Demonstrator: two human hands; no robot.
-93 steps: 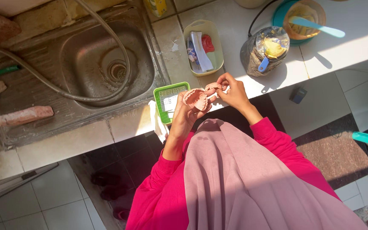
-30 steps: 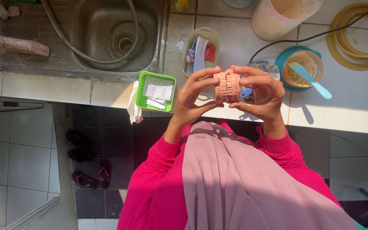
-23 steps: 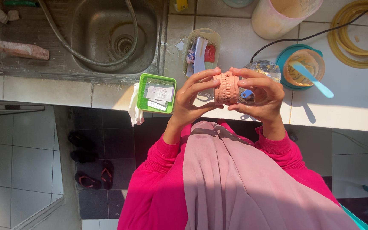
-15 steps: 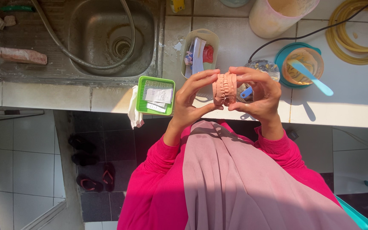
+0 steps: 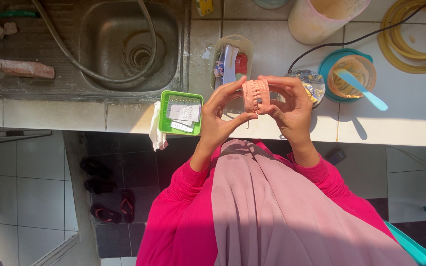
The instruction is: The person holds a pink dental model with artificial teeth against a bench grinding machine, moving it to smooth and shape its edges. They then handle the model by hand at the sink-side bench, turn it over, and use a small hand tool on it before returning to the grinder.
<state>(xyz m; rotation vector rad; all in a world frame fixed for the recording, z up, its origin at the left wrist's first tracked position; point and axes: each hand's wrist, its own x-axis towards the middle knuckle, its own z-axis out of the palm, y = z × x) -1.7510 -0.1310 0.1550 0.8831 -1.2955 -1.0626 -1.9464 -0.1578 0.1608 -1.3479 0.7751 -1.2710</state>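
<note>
Above the white bench [image 5: 410, 123], both hands pinch a pink model of teeth [image 5: 256, 95], the left hand [image 5: 223, 116] and right hand [image 5: 292, 106] with fingers pressed on its two sides. It looks hard, light and easy to chip, so the sides are the best place to hold. A green tray [image 5: 181, 113], a small basket [image 5: 231, 59] and a bowl with a blue spoon [image 5: 353, 74] sit close by, but nothing blocks the hands.
</note>
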